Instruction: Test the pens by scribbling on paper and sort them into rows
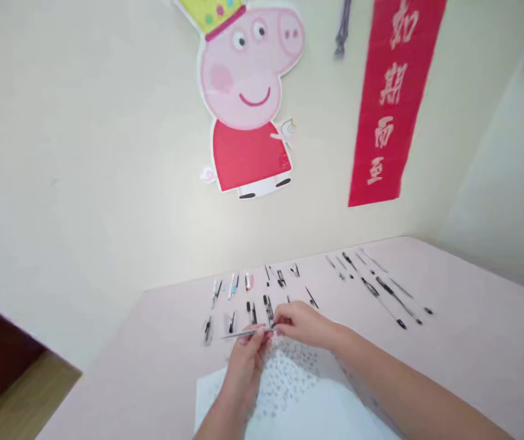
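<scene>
A thin, pale pen (240, 333) lies almost level between my hands, its slender end pointing left. My left hand (243, 363) is closed around its middle from below, thumb on top. The fingers of my right hand (305, 324) pinch a dark part at its right end. Whether that part is joined to the pen or separate is too blurred to tell. Just beyond my hands stand out several dark pen parts, among them a black piece (254, 313) and a short black cap (248, 305).
Several pens and pen parts lie in rows on the pale table (473, 318), including a long black pen (396, 296) at right and a blue-white one (231, 287). White material with dark specks (284, 382) is below my hands. A pig cutout (250, 91) and red banner (393, 104) hang behind.
</scene>
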Motion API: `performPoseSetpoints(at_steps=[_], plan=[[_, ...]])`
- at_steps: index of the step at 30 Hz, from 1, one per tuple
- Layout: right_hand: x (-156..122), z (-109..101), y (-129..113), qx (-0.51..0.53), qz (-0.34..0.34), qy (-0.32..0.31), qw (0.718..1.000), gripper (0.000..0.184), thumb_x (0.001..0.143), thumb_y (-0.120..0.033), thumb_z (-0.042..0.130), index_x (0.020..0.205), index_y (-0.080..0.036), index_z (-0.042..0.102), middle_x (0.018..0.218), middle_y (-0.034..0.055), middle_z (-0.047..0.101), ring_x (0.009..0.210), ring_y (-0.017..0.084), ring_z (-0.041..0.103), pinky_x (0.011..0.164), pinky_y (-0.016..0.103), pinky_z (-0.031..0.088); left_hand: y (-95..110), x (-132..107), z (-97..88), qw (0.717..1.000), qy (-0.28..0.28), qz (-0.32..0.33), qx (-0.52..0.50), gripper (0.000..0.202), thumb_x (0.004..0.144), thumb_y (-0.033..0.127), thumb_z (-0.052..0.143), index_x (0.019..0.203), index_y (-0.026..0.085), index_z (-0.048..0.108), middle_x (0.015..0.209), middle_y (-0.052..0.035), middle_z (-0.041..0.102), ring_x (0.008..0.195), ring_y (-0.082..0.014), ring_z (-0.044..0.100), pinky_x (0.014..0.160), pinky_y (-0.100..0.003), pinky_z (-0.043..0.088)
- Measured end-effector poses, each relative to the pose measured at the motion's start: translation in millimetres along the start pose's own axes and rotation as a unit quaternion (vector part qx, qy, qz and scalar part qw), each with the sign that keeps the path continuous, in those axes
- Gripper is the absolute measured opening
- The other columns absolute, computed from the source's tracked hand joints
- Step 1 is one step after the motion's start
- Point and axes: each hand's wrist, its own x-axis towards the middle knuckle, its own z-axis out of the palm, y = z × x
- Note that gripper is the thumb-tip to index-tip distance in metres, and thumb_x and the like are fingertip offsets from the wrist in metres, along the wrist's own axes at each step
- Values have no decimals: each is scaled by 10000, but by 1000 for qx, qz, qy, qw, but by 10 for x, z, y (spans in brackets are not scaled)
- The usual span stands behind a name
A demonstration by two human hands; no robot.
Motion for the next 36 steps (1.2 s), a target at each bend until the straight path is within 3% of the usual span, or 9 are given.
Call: performPoseSetpoints(at_steps=[14, 29, 36], plan=[[13, 48, 80, 38, 5, -24, 999, 117, 766, -135, 540, 737, -154, 652, 630, 9, 679, 574, 115, 602, 539, 177, 392, -2, 3, -29, 1000, -13, 3, 16, 214, 637, 183, 799, 812, 123, 690, 768, -61, 723, 710, -112, 670, 691, -177, 548], [30, 78, 167, 82, 0, -72, 994, 298, 889, -250, 419, 635, -162, 550, 565, -1, 607, 534, 114, 561, 545, 198, 409, -3, 0, -26, 1000, -29, -6, 6, 188, 662, 153, 777, 825, 120, 690, 802, -68, 725, 739, -117, 674, 723, -183, 549], [21, 70, 141, 86, -2, -38, 996, 57, 803, -196, 532, 815, -162, 577, 660, -13, 598, 604, 118, 542, 554, 194, 390, -16, 19, -51, 1000, -4, 0, 0, 116, 723, 87, 708, 833, 119, 688, 794, -72, 724, 726, -111, 675, 710, -177, 552]])
